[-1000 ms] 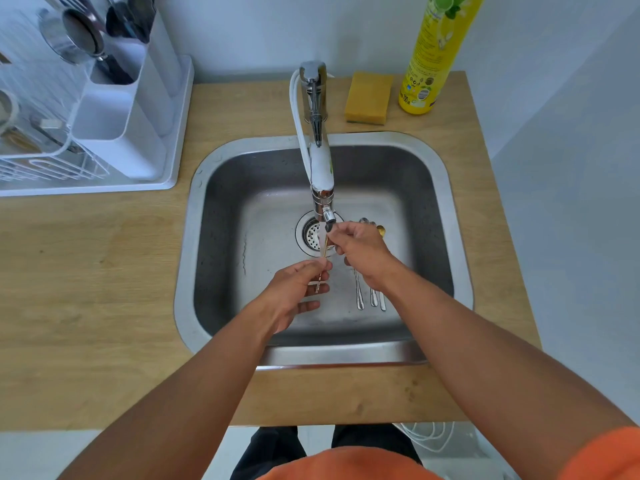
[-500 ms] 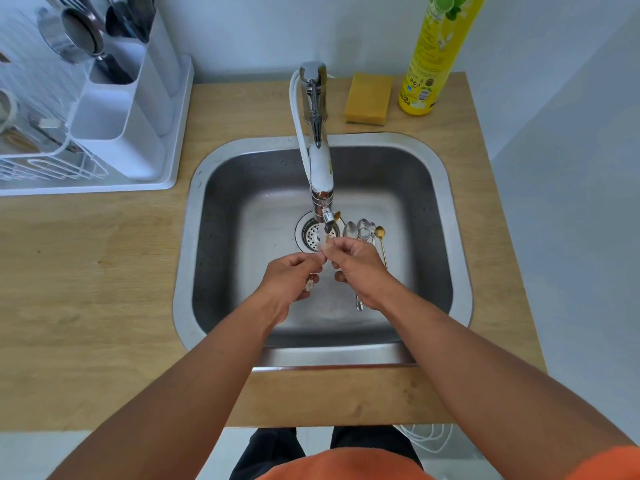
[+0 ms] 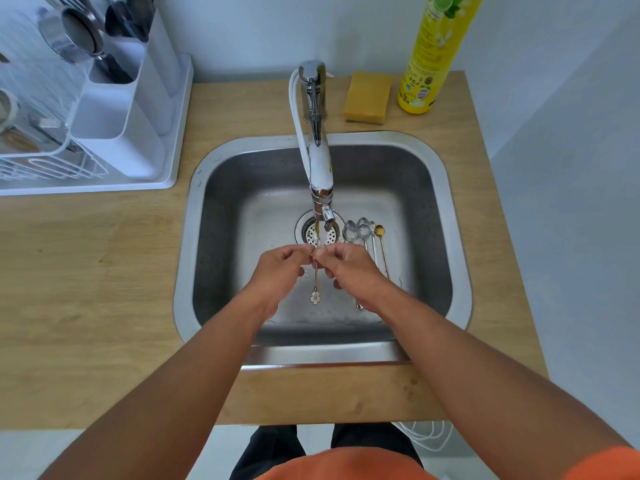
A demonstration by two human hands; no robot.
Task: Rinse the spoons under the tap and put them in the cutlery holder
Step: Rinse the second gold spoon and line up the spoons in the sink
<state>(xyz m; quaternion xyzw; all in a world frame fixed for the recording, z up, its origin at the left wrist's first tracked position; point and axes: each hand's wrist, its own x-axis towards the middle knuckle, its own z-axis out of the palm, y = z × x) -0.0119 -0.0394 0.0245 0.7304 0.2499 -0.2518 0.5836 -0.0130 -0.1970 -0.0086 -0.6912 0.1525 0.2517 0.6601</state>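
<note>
Spoons [image 3: 363, 233] wait on the floor of the steel sink [image 3: 460, 237], a small cluster of silver ones and a gold one lying side by side just right of the drain, bowls pointing toward the back wall. One more, a slim gold spoon with a flower-shaped end [image 3: 315, 289], is held over the drain directly below the tap [image 3: 320, 168]. The left hand [image 3: 280, 271] and the right hand [image 3: 353, 271] meet at its stem, fingertips pinched around it from either side, the remaining fingers curled loosely; the flower end hangs toward the person and the bowl end sits up under the spout, where it is hard to make out. Both forearms reach in over the near rim of the sink, wrists level, knuckles up. Whether water is running cannot be told for certain.

To do this step well, the bowl probably should stay in the stream while the fingers slide along the stem, turning it so both faces are rinsed, with a firm pinch since a thin wet handle may slip toward the drain. The white cutlery holder [image 3: 117, 109] stands in the drying rack on the table [image 3: 86, 271], well to the left of the sink, already carrying some dark utensils; judging by the spoons still lying in the sink, most of the job remains.
</note>
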